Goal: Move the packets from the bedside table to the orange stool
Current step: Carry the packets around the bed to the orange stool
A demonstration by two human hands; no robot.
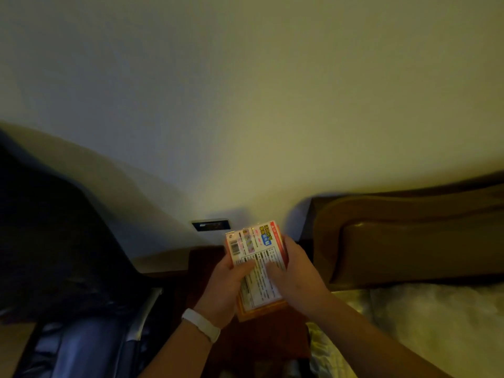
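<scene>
Both hands hold a stack of packets [256,264] up in the air, in front of the wall [245,105]. The left hand [225,286] grips the stack from its left side, with the thumb pressed on the front. The right hand [296,276] grips it from the right side, and its thumb also lies on the front. Both hands are closed tight on the packets.

The packets are flat and orange at the edges. The front one is white with small print, a bar code near its top left corner and a blue and yellow patch near the top. It looks like two or three packets are held together, but the picture is blurry, so the number is hard to tell.

A white band [201,324] sits on the left wrist.

The stack is above the dark red-brown bedside table [261,339], not touching it. The table top shows under the hands, between the bed [436,328] on the right and a dark shiny chair [81,347] on the left. The brown padded headboard [409,241] stands against the wall at the right. A small dark panel [210,225] is on the wall just behind the top left corner of the packets.
</scene>
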